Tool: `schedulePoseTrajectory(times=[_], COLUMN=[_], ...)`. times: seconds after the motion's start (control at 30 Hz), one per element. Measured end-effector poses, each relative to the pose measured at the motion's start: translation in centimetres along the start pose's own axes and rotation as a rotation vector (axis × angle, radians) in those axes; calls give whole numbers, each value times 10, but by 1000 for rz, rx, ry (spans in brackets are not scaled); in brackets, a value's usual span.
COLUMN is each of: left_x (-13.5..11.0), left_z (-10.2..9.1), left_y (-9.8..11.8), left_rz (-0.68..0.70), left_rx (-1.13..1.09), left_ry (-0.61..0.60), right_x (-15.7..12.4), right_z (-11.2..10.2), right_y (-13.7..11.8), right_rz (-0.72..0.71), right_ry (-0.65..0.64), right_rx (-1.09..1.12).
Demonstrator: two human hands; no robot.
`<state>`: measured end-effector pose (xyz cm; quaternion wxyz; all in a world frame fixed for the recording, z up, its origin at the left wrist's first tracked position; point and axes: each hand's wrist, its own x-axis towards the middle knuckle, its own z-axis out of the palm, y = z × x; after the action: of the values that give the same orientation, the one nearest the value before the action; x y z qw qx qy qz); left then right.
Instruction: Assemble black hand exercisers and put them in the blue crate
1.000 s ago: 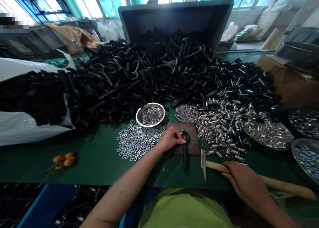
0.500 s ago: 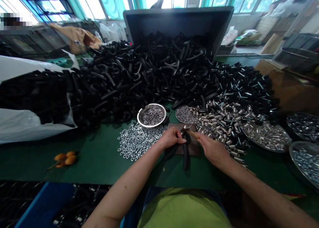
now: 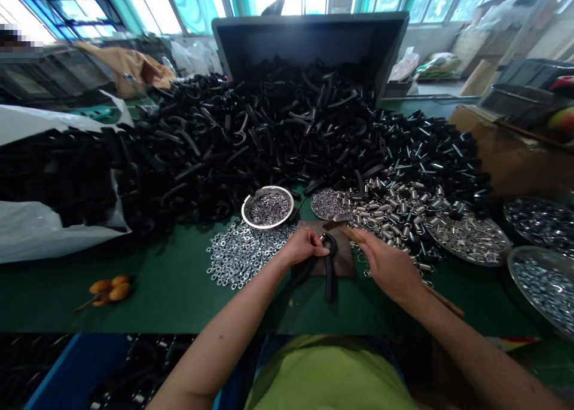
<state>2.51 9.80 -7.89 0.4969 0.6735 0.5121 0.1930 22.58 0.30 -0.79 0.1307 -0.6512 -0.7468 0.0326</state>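
Observation:
My left hand pinches the ring end of a black hand-grip part that lies on a dark brown plate on the green table. My right hand is closed round the wooden handle of a hammer. The hammer's metal head hangs just above and behind the part's ring. The handle's tail sticks out behind my right wrist.
A loose pile of silver nuts and a steel bowl lie left of the plate. Springs and steel trays spread to the right. A huge heap of black handles spills from a tipped bin behind. Orange fruit sits left.
A second ago my right hand lay on the hammer's handle flat on the table at the right. It has since lifted the hammer over the part. My left hand stayed on the part.

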Motion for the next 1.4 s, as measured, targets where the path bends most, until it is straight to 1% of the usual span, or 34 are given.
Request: schedulePoseTrajectory(times=[0.1,0.2,0.3,0.4,0.5,0.53,0.6,0.63,0.7,0.73,0.77,0.8,0.83,0.93,0.97,1.0,1.1,1.13,1.17,1.23,1.27,1.3,1.33,1.4], left_x=[0,1,0,-5,-17,-24,-40,-48,-65,-73,-78,-83,-85,-85,-84,-82,-80,-80,-80,-80,-80,-81,-81,-81], left_z=[-1,-1,-1,-2,0,1,6,9,17,21,24,27,29,33,33,32,31,31,30,30,29,29,29,28], left_y=[1,2,4,7,10,11,10,8,4,2,0,-2,-4,-7,-8,-8,-8,-7,-7,-6,-6,-5,-5,-4], left_rz=[-2,9,41,102,207,236,264,267,268,268,264,256,245,236,244,251,259,258,256,255,255,253,251,244], left_rx=[27,55,86,149,263,307,394,435,506,533,554,571,583,592,587,582,572,570,568,561,558,556,555,560], left_ry=[-14,-20,-23,-3,80,134,294,378,485,499,492,478,463,433,425,423,424,425,426,422,418,415,412,404], right_x=[-9,-19,-28,-32,-34,-35,-38,-40,-44,-45,-46,-45,-44,-36,-34,-33,-34,-35,-35,-33,-31,-27,-23,-13], right_z=[-22,-34,-32,-22,-15,-15,-20,-24,-28,-28,-25,-20,-14,0,0,-1,-6,-6,-4,0,1,2,2,1], right_y=[3,9,14,16,10,6,-4,-9,-17,-19,-20,-20,-19,-17,-17,-18,-23,-23,-23,-22,-21,-20,-18,-14], right_rz=[15,28,53,60,67,58,18,-8,-50,-67,-88,-110,-125,-141,-133,-129,-156,-167,-178,-188,-186,-180,-166,-111], right_ry=[84,107,99,76,23,5,13,53,206,301,369,382,335,15,-33,-21,161,168,126,-23,-76,-86,-50,66], right_rx=[102,141,150,180,223,239,270,284,294,284,259,216,157,-4,-17,-3,79,67,32,-49,-65,-52,-18,47])
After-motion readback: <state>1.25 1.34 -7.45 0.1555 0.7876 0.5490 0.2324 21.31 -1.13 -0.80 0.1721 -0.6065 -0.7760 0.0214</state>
